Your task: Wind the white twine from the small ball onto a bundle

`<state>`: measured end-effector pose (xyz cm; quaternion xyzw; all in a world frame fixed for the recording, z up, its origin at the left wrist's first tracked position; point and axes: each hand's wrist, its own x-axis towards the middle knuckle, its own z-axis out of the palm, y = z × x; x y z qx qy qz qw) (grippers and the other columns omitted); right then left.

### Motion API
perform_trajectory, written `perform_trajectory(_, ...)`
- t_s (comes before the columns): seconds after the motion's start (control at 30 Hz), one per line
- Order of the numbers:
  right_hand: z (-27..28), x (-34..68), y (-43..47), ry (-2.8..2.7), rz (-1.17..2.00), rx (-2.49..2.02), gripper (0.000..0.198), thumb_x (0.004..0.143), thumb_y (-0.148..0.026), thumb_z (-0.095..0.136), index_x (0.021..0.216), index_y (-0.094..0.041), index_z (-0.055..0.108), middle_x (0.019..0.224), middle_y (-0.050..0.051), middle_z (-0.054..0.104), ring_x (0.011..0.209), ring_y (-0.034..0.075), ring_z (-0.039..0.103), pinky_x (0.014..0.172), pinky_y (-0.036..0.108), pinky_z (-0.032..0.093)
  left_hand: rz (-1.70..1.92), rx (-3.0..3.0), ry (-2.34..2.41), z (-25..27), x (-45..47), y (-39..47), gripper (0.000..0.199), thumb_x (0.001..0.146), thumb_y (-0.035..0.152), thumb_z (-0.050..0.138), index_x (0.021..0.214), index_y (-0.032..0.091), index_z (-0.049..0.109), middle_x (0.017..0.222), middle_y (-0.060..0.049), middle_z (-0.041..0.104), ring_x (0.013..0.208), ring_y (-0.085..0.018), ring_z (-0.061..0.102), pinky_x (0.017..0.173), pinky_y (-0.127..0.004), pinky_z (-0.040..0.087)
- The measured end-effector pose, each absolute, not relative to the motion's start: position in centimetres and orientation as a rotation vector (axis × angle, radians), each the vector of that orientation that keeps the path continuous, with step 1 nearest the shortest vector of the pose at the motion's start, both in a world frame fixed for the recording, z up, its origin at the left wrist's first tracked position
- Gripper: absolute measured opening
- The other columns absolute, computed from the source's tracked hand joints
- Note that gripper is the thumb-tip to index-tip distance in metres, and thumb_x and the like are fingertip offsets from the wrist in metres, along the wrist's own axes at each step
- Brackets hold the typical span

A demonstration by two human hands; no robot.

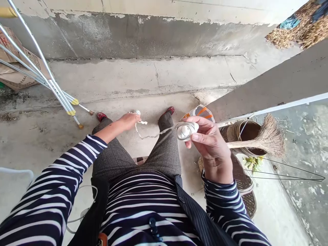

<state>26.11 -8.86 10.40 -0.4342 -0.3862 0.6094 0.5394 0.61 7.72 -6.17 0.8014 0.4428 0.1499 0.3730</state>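
Note:
My right hand (pixel 214 145) is closed around a shiny whitish bundle of wound cord (pixel 186 131), pinched between thumb and fingers in front of the right thigh. From this bundle a thin pale strand (pixel 153 136) hangs in a slack curve towards my left hand (pixel 129 122). The left hand is closed above the gap between the knees, gripping the strand's other end. A small round whitish knob (pixel 137 112) sticks out past its fingers, and a knotted cord end (pixel 144 122) hangs beside them. What lies inside the left fingers is hidden.
Metal crutches (pixel 55 87) lean at the left near a cardboard box (pixel 23 75). To the right stand a bucket (pixel 232 135), a straw broom (pixel 271 138) and brown slippers (pixel 237 174). A slanting wall edge (pixel 269 78) rises on that side.

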Motion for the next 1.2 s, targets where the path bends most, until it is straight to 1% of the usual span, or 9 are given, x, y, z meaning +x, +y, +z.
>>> perform_trajectory(0.1,9.0,25.6,-7.9,-0.892,1.463,-1.047,0.034,0.064,-0.029,0.093,0.093,-0.023,0.078,0.078,0.0,0.072,0.058,0.012,0.064,0.044,0.023,0.057,0.355,1.967,1.031,-5.1,2.1,4.8,0.025,0.082,0.011,0.055,0.093,0.021,0.076,0.095,-0.003,0.076,0.084,-0.018,0.065,0.073,-0.025,0.047)
perform_trajectory(0.17,8.2,25.1,-7.3,-0.858,1.481,-1.072,0.036,0.061,-0.027,0.094,0.092,-0.022,0.078,0.08,0.001,0.073,0.063,0.013,0.066,0.046,0.022,0.058,0.491,1.774,0.929,-4.0,3.5,2.5,0.028,0.092,0.023,0.054,0.113,0.022,0.072,0.113,-0.005,0.074,0.102,-0.02,0.068,0.079,-0.027,0.052)
perform_trajectory(0.27,7.2,24.2,-6.6,-0.832,1.519,-1.103,0.04,0.056,-0.028,0.096,0.092,-0.021,0.078,0.085,0.002,0.075,0.071,0.017,0.07,0.05,0.024,0.06,0.73,1.459,0.75,-2.5,5.7,-0.3,0.046,0.089,0.042,0.066,0.129,0.021,0.063,0.122,-0.009,0.071,0.108,-0.025,0.068,0.072,-0.027,0.056)
perform_trajectory(0.37,6.8,23.4,-6.3,-0.825,1.545,-1.093,0.043,0.057,-0.034,0.096,0.094,-0.021,0.078,0.087,0.003,0.076,0.075,0.018,0.071,0.054,0.027,0.063,0.878,1.391,0.765,-1.8,7.3,-1.8,0.042,0.084,0.046,0.074,0.116,0.019,0.07,0.107,-0.007,0.075,0.095,-0.022,0.07,0.073,-0.028,0.057)
perform_trajectory(0.43,6.8,23.2,-6.2,-0.814,1.54,-1.087,0.044,0.059,-0.037,0.095,0.095,-0.021,0.077,0.087,0.004,0.077,0.077,0.019,0.072,0.056,0.029,0.063,0.882,1.393,0.812,-1.8,7.7,-2.2,0.03,0.086,0.046,0.071,0.095,0.018,0.074,0.086,-0.004,0.075,0.081,-0.018,0.069,0.073,-0.027,0.057)
perform_trajectory(0.53,6.9,23.6,-5.9,-0.771,1.475,-1.1,0.041,0.063,-0.036,0.093,0.098,-0.023,0.077,0.089,0.003,0.077,0.08,0.02,0.073,0.058,0.03,0.064,0.789,1.333,0.774,-2.4,6.7,-2.4,0.036,0.092,0.047,0.062,0.077,0.015,0.069,0.071,-0.003,0.07,0.065,-0.014,0.065,0.066,-0.026,0.057)
perform_trajectory(0.8,6.2,25.5,-6.6,-0.669,1.37,-1.105,0.028,0.074,-0.03,0.084,0.101,-0.028,0.075,0.103,0.002,0.077,0.095,0.021,0.073,0.066,0.029,0.065,0.582,1.574,1.051,-7.2,-1.1,0.3,0.024,0.087,0.034,0.056,0.077,0.015,0.067,0.072,-0.004,0.072,0.066,-0.015,0.067,0.066,-0.025,0.056)
perform_trajectory(1.0,9.4,28.1,-8.6,-0.752,1.26,-1.083,0.019,0.082,-0.034,0.075,0.102,-0.033,0.075,0.114,0.001,0.074,0.106,0.018,0.07,0.061,0.021,0.06,0.42,1.695,1.242,-10.1,-4.4,4.5,0.021,0.078,0.024,0.05,0.076,0.017,0.069,0.078,-0.004,0.074,0.073,-0.018,0.069,0.066,-0.023,0.049)
perform_trajectory(1.2,17.0,30.8,-11.8,-0.967,1.111,-1.164,0.038,0.078,-0.061,0.073,0.112,-0.043,0.071,0.119,0.004,0.073,0.111,0.028,0.069,0.058,0.033,0.062,0.288,1.723,1.322,-10.6,-5.0,7.3,0.019,0.076,0.02,0.054,0.075,0.017,0.073,0.068,-0.003,0.069,0.063,-0.017,0.06,0.063,-0.024,0.044)
